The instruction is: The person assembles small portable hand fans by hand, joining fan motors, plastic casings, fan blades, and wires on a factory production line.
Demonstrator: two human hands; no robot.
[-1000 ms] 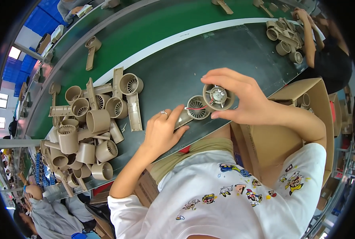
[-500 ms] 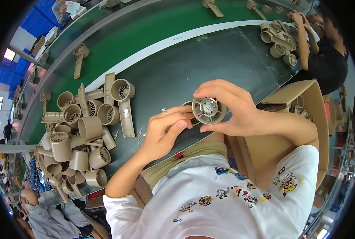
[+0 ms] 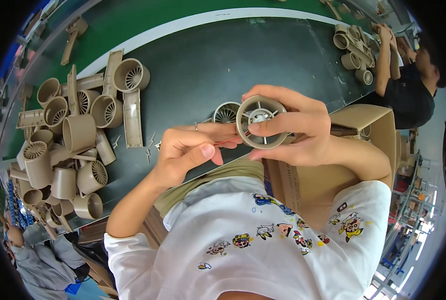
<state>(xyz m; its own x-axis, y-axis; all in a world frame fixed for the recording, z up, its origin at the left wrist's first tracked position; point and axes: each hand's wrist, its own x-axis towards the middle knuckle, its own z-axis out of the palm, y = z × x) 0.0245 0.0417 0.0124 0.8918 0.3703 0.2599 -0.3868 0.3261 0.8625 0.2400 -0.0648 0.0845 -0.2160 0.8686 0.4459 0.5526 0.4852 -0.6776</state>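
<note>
My right hand [image 3: 303, 125] grips a beige round fan housing [image 3: 239, 121], its spoked open end facing up. A small silvery motor [image 3: 257, 115] sits at the centre of the spokes, and one right finger reaches across the opening onto it. My left hand [image 3: 185, 152] is closed in a pinch on a thin red wire [image 3: 225, 143] that runs to the housing. Its other fingertips lie against or just beneath the housing's left side; the exact contact is hidden. Just behind, a second round housing with a radial grille [image 3: 226, 113] is partly covered by my hands.
Left on the dark table [image 3: 193, 65] is a heap of beige fan housings with handles [image 3: 79, 134], beside small light-coloured clips [image 3: 148, 153]. A cardboard box [image 3: 333, 187] stands at my right. Beyond it, a co-worker [image 3: 408, 92] sits near another pile [image 3: 354, 50]. A green belt [image 3: 118, 20] runs behind.
The view has shifted, so the heap appears farther left. A right finger has come over the housing's opening onto the motor. My left hand has drawn slightly away, with more red wire showing.
</note>
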